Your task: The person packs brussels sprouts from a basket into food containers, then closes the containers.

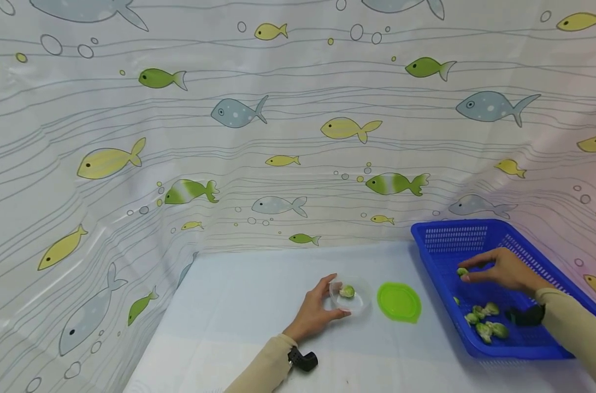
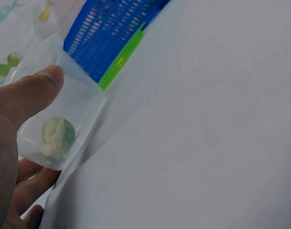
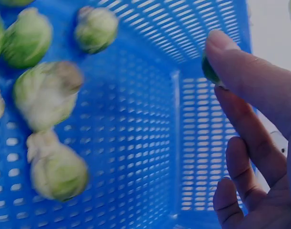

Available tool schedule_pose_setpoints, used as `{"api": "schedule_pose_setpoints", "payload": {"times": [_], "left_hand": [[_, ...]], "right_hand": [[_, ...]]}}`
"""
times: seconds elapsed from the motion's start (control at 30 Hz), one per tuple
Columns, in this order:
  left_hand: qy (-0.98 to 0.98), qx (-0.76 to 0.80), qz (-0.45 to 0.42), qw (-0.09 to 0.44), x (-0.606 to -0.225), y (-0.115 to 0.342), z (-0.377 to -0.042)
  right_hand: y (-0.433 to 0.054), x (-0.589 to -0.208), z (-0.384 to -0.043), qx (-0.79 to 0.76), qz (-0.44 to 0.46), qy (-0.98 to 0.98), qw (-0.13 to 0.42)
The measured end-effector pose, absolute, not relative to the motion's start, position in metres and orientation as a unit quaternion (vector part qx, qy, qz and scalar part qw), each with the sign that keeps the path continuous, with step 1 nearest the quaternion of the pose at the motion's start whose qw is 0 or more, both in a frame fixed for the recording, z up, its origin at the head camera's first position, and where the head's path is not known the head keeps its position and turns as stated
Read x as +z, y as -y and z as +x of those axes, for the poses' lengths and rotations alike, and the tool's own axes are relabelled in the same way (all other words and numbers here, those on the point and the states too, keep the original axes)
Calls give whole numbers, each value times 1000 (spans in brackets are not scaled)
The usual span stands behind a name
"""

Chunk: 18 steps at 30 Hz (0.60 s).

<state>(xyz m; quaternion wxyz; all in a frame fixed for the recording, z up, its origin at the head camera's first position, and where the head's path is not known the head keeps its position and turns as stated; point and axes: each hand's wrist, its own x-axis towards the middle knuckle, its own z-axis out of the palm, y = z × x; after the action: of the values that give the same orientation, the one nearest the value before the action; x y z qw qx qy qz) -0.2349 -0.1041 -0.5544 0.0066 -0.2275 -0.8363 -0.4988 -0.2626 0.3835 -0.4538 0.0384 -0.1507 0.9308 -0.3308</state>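
Note:
My left hand (image 1: 313,310) holds a small clear plastic container (image 1: 361,303) on the table, thumb on one side and fingers on the other. Inside it lies one Brussels sprout (image 1: 347,291), which also shows through the wall in the left wrist view. Over the blue basket, my right hand (image 1: 506,271) pinches another Brussels sprout (image 1: 462,271) between thumb and fingertips. In the right wrist view the thumb mostly hides that sprout (image 3: 210,71). Several more sprouts (image 1: 485,323) lie on the basket's floor below the hand.
A bright green lid (image 1: 399,302) lies flat on the white table (image 1: 239,305) between the container and the basket. The blue perforated basket (image 1: 442,297) stands at the right, its walls rising around the right hand. Behind hangs a fish-patterned sheet (image 1: 298,180).

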Motion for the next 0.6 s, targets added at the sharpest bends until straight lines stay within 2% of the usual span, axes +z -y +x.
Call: {"api": "schedule_pose_setpoints", "payload": {"times": [0.33,0.6], "left_hand": [[839,-494,-227,7,-555,106,-236],[838,-494,-232,9,-555,105,-235]], "right_hand": [[-366,-436,-263,-340,-150,-928,20],[-338,-423,-261,-392,-172,-903,28]]}}
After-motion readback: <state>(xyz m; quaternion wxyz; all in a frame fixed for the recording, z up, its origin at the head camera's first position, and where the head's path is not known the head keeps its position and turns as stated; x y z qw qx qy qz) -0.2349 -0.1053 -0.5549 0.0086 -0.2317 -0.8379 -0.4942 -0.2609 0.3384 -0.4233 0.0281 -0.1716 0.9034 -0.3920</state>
